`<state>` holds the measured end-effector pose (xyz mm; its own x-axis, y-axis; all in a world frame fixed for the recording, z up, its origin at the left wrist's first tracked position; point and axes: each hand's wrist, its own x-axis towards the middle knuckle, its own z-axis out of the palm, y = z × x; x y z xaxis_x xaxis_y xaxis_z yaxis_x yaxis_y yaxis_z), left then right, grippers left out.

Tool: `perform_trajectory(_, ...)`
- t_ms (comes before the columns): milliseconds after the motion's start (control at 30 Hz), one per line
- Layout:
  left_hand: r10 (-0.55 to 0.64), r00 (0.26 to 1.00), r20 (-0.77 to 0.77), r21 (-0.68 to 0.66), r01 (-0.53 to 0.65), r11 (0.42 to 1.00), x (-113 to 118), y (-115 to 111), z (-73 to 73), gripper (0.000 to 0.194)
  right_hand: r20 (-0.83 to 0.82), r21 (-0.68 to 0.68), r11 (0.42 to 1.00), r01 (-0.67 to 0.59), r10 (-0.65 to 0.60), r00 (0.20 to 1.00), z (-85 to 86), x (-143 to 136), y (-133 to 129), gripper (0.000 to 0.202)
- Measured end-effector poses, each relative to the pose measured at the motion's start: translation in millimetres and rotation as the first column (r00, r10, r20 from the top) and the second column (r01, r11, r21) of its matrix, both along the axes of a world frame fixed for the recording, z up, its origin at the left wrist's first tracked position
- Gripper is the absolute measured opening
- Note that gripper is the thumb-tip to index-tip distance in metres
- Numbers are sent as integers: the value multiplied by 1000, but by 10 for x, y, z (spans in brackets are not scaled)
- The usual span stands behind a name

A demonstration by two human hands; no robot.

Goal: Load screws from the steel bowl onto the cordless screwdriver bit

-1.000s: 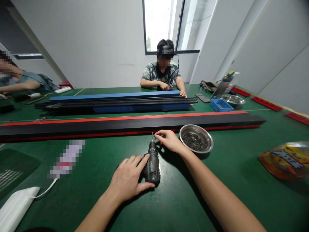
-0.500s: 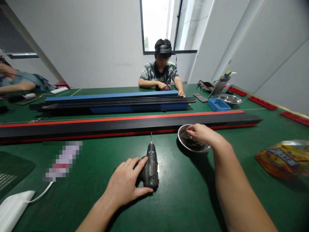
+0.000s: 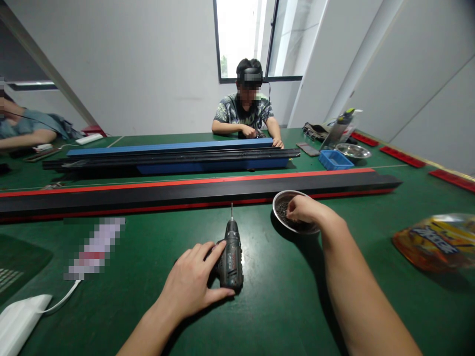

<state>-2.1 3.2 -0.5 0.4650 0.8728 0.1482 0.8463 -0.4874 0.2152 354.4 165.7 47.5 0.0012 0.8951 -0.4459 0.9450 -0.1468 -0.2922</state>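
Note:
My left hand (image 3: 195, 277) is wrapped round the grip of a black power drill (image 3: 232, 262), which lies on the green table with its bit pointing away from me. To the right, the fingers of my right hand (image 3: 306, 208) are pinched together inside a round metal bowl (image 3: 275, 213) of small dark pieces. Whatever they hold is too small to make out. Just beyond the drill and bowl, a long black bar with red edges (image 3: 178, 192) stretches across the table.
Behind the bar lie blue and black strips (image 3: 166, 155), where a person (image 3: 245, 111) sits. A blue tray (image 3: 336, 160) and a metal dish (image 3: 354, 151) stand at the back right. An orange packet (image 3: 434, 242) is at right, a white power strip (image 3: 24, 321) at left.
In the bowl, my right hand has shifted slightly left and down, its fingers now closer together. My left hand and the drill have stayed in place.

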Motion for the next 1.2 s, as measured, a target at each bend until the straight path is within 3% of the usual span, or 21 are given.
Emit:
perform_trajectory(233,-6,1000,4,-3,6,1000,-5,-11,18,99,-21,127,991,-27,30,999,2,73,57,10)
perform_trajectory(400,-27,999,29,-27,28,999,-6,-38,60,100,-133,289,953,-89,132,982,57,-69,71,14)
perform_trajectory(533,-45,998,34,-41,46,998,-1,-68,96,98,-190,342,935,-93,166,968,82,-180,64,14)
perform_trajectory(733,-48,998,32,-61,50,997,21,-76,110,98,-7,289,954,-75,80,997,87,-106,32,16)
perform_trajectory(967,-49,998,37,-63,52,997,29,-81,110,97,27,81,995,-55,53,998,-45,-59,49,9)
perform_trajectory(1100,-46,998,37,-66,48,997,30,-84,116,97,30,86,995,-46,44,999,-60,-77,38,3)
perform_trajectory(1200,-41,998,37,-70,44,997,34,-80,124,97,21,117,992,-41,39,999,-16,-62,25,10)
